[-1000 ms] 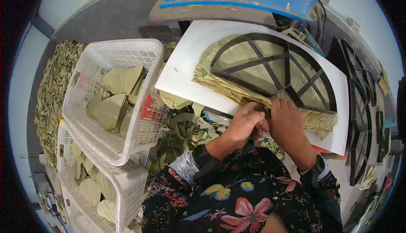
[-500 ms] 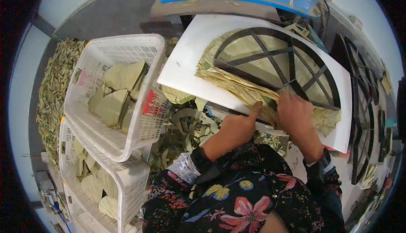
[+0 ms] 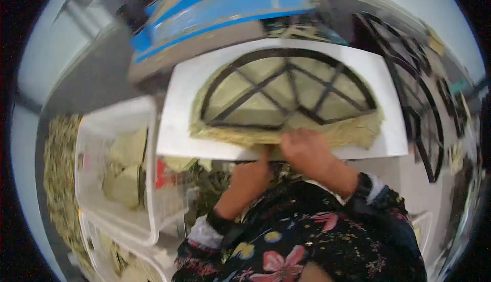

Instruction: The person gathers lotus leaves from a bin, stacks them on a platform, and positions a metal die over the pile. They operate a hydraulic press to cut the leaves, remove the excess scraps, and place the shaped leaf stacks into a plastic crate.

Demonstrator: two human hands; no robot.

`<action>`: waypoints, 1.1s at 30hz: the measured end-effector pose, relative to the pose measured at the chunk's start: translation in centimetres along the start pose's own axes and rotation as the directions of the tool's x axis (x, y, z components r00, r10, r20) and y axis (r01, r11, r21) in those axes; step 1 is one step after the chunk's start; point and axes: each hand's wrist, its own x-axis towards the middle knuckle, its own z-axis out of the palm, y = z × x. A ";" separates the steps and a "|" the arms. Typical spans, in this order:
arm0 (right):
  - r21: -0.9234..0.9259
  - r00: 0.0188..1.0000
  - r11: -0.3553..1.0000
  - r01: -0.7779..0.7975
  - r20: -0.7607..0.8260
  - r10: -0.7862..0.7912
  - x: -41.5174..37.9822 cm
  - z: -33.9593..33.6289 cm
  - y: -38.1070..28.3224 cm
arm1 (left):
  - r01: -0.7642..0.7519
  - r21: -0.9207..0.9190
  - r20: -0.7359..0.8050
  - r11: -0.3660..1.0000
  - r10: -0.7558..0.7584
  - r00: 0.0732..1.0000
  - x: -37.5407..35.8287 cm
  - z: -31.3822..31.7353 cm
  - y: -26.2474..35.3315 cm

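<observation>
A black half-round frame with spokes (image 3: 294, 77) lies flat on a stack of pale green leaves (image 3: 358, 132), which rests on a white board (image 3: 174, 123). My right hand (image 3: 307, 151) is closed on the near edge of the leaves, just below the middle of the frame's straight side. Beside it on the left, my left hand (image 3: 248, 179) is closed at the board's near edge, with its index finger against the leaves' edge. Whether it grips anything is blurred and partly hidden.
At the left stand white plastic baskets (image 3: 153, 179) holding cut leaves, beside a leaf pile (image 3: 59, 179). A blue-edged machine part (image 3: 230, 5) is beyond the board. More black frames (image 3: 422, 98) lie at the right. Loose leaves (image 3: 207, 187) are below the board.
The view has turned, so the board and frame appear further left and more level. Both hands remain at the leaves' near edge, with the right one still closed on it.
</observation>
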 end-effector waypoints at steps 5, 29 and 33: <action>0.088 0.992 0.988 -0.126 -0.004 0.127 -1.2 -1.4 -0.8 | -0.245 -0.228 -0.167 0.942 0.210 0.963 1.2 -4.1 -0.4; 0.111 0.715 0.743 -0.660 -0.211 0.667 -13.7 0.0 8.6 | -0.571 0.256 0.108 0.780 0.564 0.819 16.1 -3.0 15.5; 0.133 0.702 0.732 -0.668 -0.215 0.679 -13.4 -0.2 8.4 | -0.554 0.296 0.067 0.778 0.561 0.825 16.0 -2.8 15.6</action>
